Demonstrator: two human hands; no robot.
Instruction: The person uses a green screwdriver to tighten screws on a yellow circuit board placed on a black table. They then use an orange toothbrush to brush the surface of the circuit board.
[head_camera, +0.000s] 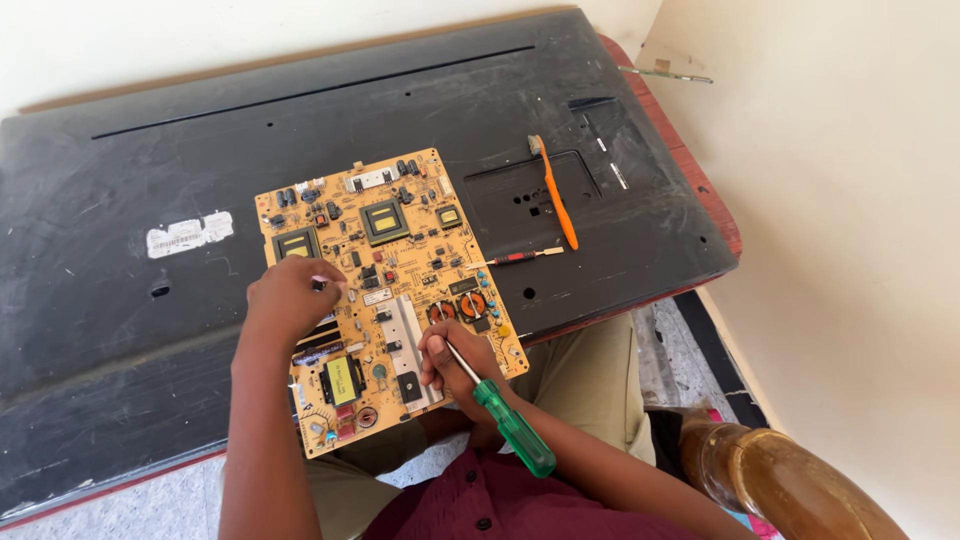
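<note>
While a yellow circuit board (385, 290) lies flat on the scuffed black back panel (120, 330) of a television, two bare hands work over it.

Dense with coils, capacitors and a pale metal heat sink, the board sits near the panel's front edge. The right hand (455, 362) is closed around a screwdriver (505, 415) with a translucent green handle, its thin steel shaft angled down onto the board. The left hand (290, 295) rests on the board's left part, fingers curled shut and pinching a small dark part. An orange toothbrush (555, 192) and a small red-handled tool (515, 258) lie on the panel to the right.
</note>
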